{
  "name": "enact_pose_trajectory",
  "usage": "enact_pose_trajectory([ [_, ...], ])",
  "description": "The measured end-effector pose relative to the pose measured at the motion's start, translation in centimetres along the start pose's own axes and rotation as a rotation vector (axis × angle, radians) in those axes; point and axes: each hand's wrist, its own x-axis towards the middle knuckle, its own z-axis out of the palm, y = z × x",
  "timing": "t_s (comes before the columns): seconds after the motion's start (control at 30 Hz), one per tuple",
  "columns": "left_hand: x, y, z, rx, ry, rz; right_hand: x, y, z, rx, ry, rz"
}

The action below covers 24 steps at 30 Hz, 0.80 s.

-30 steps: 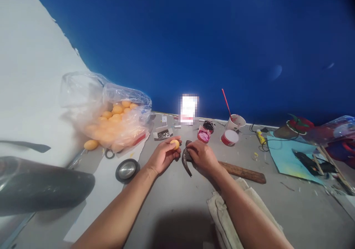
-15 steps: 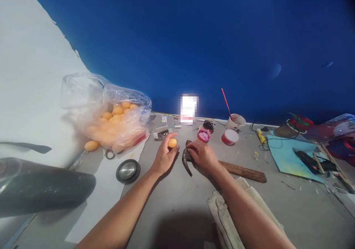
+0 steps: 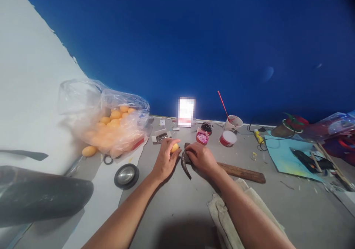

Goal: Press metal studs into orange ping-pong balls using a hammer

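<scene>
In my left hand (image 3: 164,159) is an orange ping-pong ball (image 3: 174,147), gripped between the thumb and fingers just above the table. My right hand (image 3: 202,158) is closed over the head of a claw hammer (image 3: 242,172). The hammer lies on the table, its dark curved claw pointing toward me and its wooden handle running off to the right under my forearm. Part of the hammer head is hidden by my fingers. Beyond my left hand sits a small open box (image 3: 161,137) of tiny dark metal pieces.
A transparent bag (image 3: 113,125) of orange balls stands at left, above a round metal lid (image 3: 126,176). Behind my hands are a pink paint pot (image 3: 202,136), a red-rimmed tub (image 3: 228,138) and a paper cup (image 3: 233,123). Folded cloth (image 3: 227,219) lies under my right forearm.
My left hand has shifted slightly right with the ball, closer to the hammer head, and turned so its fingers cover more of the ball. My right hand stays on the hammer.
</scene>
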Motion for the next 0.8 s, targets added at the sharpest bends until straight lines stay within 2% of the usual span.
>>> enact_pose_trajectory([
  [0.1, 0.0, 0.0, 0.1, -0.164, 0.056, -0.166, -0.2, -0.2, 0.0, -0.030, 0.022, -0.018],
  [0.2, -0.1, 0.5, 0.2, -0.453, 0.010, -0.342, -0.4, -0.9, 0.1, -0.045, 0.084, -0.109],
  [0.27, -0.3, 1.0, 0.3, -0.567, -0.036, -0.385, -0.5, -1.5, 0.2, -0.008, 0.102, -0.198],
  [0.33, -0.5, 1.5, 0.3, -0.562, -0.079, -0.359, -0.5, -1.9, 0.3, 0.040, 0.092, -0.246],
  [0.43, -0.5, 1.3, 0.1, -0.349, -0.070, -0.223, -0.5, -2.0, 0.6, 0.081, 0.091, -0.219],
  [0.53, 0.0, 0.0, -0.5, 0.065, 0.126, -0.065, -0.6, -1.6, 0.9, 0.081, 0.119, -0.159],
  [0.6, 0.7, -1.1, -1.1, 0.344, 0.226, -0.031, -0.6, -1.4, 1.0, 0.064, 0.115, -0.141],
  [0.7, 1.6, -2.2, -1.7, 0.664, 0.140, -0.085, -0.5, -1.2, 1.2, 0.046, 0.102, -0.136],
  [0.8, 2.2, -2.4, -1.8, 0.827, 0.022, -0.126, -0.4, -1.2, 1.1, 0.049, 0.095, -0.131],
])
